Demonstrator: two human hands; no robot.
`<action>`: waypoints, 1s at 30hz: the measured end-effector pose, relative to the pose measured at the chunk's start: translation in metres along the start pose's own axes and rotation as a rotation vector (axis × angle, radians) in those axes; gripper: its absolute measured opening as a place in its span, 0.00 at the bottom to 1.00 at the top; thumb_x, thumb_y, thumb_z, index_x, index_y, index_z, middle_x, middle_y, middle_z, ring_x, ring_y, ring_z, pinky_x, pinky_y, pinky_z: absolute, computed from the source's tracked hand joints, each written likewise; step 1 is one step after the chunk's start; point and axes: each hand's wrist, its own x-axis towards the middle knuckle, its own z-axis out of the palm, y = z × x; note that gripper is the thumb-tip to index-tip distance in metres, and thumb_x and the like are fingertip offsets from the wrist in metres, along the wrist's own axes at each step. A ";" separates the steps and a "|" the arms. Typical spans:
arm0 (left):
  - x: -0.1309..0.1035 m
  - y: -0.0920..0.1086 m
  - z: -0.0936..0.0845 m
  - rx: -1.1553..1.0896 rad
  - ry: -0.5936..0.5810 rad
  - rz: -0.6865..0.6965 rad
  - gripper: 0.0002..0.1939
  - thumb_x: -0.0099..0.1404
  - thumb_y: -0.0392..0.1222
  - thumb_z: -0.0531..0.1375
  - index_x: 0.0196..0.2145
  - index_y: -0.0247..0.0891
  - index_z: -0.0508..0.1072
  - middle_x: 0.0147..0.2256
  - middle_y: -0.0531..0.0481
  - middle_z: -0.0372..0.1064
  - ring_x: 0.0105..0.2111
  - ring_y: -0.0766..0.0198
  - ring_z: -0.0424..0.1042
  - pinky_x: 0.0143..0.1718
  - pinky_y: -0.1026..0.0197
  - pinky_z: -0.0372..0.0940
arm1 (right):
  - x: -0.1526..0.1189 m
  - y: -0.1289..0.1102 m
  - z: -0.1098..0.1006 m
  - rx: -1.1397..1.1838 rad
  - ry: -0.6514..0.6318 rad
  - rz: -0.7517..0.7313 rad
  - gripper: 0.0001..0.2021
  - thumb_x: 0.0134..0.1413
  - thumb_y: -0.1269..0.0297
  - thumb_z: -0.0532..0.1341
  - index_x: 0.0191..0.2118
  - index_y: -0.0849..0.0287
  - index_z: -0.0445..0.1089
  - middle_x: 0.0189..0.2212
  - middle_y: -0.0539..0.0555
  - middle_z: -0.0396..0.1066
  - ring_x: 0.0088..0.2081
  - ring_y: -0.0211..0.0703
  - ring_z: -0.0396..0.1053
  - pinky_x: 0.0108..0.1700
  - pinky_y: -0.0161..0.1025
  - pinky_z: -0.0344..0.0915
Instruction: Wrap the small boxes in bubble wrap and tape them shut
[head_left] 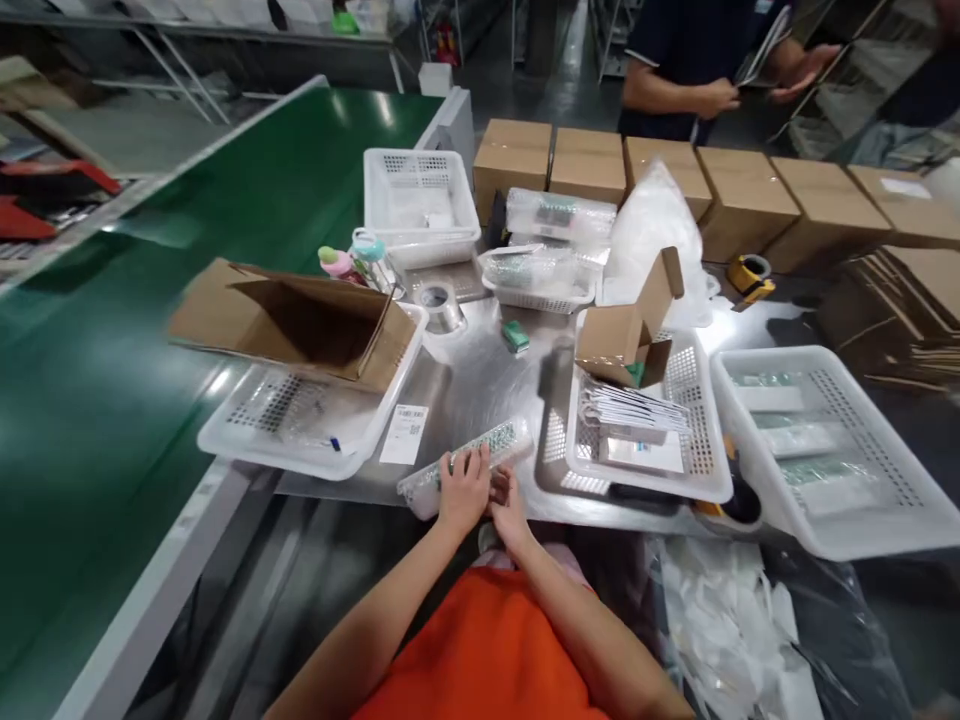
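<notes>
A long clear-wrapped package [511,436] with green printing lies slantwise at the front edge of the metal table [487,375]. My left hand [465,488] rests on its middle with the fingers spread over the wrap. Beside it, my right hand [510,505] touches the package's near side, its fingers curled together; whether something small is between them is hidden. Left of the package lies a white label [404,434] with printed codes. A small green item [515,336] and a roll of clear tape [441,306] sit farther back.
An open carton [292,320] rests on a white basket [217,440] at left, by the green conveyor [90,360]. Right are a basket [720,485] with a small box and papers, and another basket [919,480] with wrapped packs. Cartons [589,165] line the back; a person [675,95] stands behind.
</notes>
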 end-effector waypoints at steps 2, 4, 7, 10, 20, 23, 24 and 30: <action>-0.007 0.004 0.002 0.003 0.009 0.036 0.25 0.71 0.36 0.53 0.64 0.33 0.68 0.55 0.33 0.72 0.56 0.44 0.68 0.60 0.34 0.60 | -0.013 -0.001 -0.016 -0.021 0.009 0.012 0.29 0.36 0.65 0.67 0.51 0.52 0.68 0.48 0.55 0.72 0.43 0.46 0.73 0.44 0.43 0.73; -0.013 0.006 0.003 0.003 0.018 0.054 0.26 0.71 0.32 0.50 0.64 0.31 0.67 0.55 0.32 0.72 0.56 0.45 0.69 0.60 0.34 0.61 | -0.029 -0.004 -0.041 -0.077 0.071 0.000 0.25 0.40 0.62 0.67 0.49 0.53 0.71 0.46 0.54 0.74 0.40 0.44 0.73 0.42 0.42 0.72; -0.020 0.002 0.006 -0.039 0.046 0.062 0.27 0.70 0.29 0.48 0.65 0.31 0.67 0.55 0.31 0.73 0.55 0.45 0.70 0.60 0.34 0.61 | -0.056 -0.023 -0.101 -0.264 0.329 -0.053 0.21 0.48 0.56 0.63 0.49 0.55 0.71 0.45 0.56 0.75 0.35 0.44 0.74 0.36 0.40 0.71; -0.026 -0.008 0.012 -0.116 0.077 0.099 0.27 0.70 0.30 0.49 0.65 0.33 0.67 0.55 0.32 0.73 0.55 0.45 0.71 0.60 0.35 0.60 | -0.075 -0.065 -0.180 -0.721 0.781 -0.045 0.19 0.55 0.61 0.55 0.52 0.59 0.69 0.45 0.60 0.76 0.41 0.48 0.74 0.42 0.42 0.71; -0.037 -0.018 0.031 -0.091 0.167 0.143 0.32 0.70 0.32 0.49 0.70 0.42 0.59 0.55 0.38 0.75 0.54 0.45 0.73 0.61 0.36 0.62 | -0.030 -0.149 -0.329 -1.272 0.893 0.150 0.11 0.55 0.68 0.59 0.41 0.68 0.74 0.41 0.72 0.76 0.49 0.60 0.72 0.63 0.56 0.49; -0.036 -0.014 0.029 -0.103 0.124 0.090 0.31 0.71 0.33 0.47 0.70 0.46 0.60 0.55 0.42 0.75 0.55 0.46 0.73 0.62 0.36 0.63 | -0.044 -0.145 -0.333 -1.361 0.801 0.157 0.13 0.60 0.63 0.56 0.39 0.66 0.74 0.37 0.70 0.77 0.46 0.58 0.74 0.63 0.56 0.47; -0.035 -0.013 0.027 -0.097 0.106 0.088 0.30 0.70 0.33 0.47 0.68 0.46 0.63 0.55 0.42 0.75 0.55 0.46 0.73 0.61 0.36 0.63 | -0.056 -0.141 -0.332 -1.390 0.776 0.145 0.14 0.61 0.60 0.55 0.39 0.66 0.73 0.37 0.70 0.77 0.46 0.59 0.74 0.64 0.56 0.47; -0.030 -0.007 0.023 -0.055 0.073 0.073 0.25 0.69 0.30 0.50 0.58 0.41 0.75 0.57 0.36 0.74 0.56 0.47 0.72 0.62 0.38 0.61 | -0.193 -0.075 -0.300 -1.313 0.758 -0.071 0.24 0.56 0.38 0.47 0.31 0.47 0.72 0.28 0.68 0.75 0.40 0.68 0.76 0.56 0.63 0.64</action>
